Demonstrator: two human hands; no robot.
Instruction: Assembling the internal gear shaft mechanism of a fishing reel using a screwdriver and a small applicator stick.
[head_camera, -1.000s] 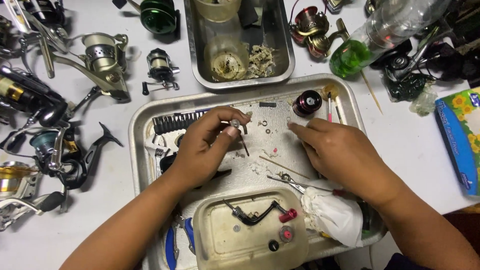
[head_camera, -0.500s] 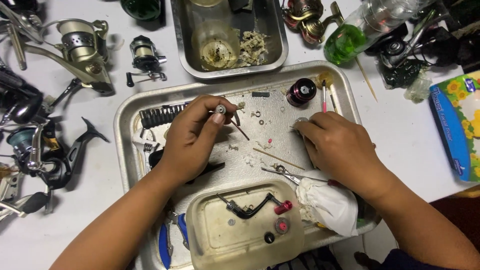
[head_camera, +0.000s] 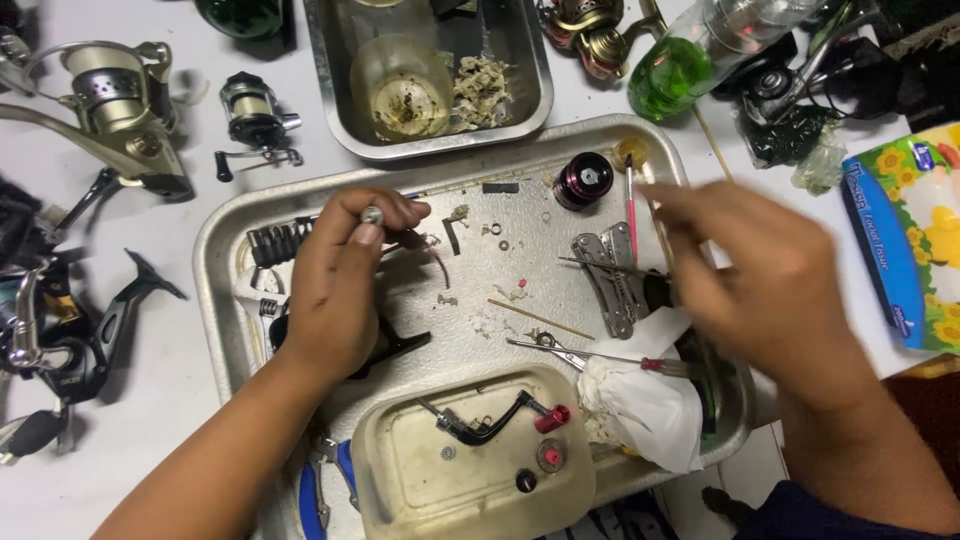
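The left hand, left of centre in the frame, pinches a small round metal reel part between thumb and fingertips. The part sits at the top of the hand, its round end face turned up toward the camera; how far it runs down into the fingers is hidden. A thin dark wire-like piece curves away just right of that grip, over the floor of the large metal tray.

The right hand lies well apart, at the right side of the frame, blurred. Its fingers are stretched toward the upper left with nothing visibly between them, though the blur keeps me from being certain. The fingertips point at the folding multi-tool and the pink-handled brush, which stands nearly upright in the frame.

So the pinched part lies left of the right hand, across the middle of the tray. A dark red spool sits above the gap, tweezers and a thin wooden stick below.
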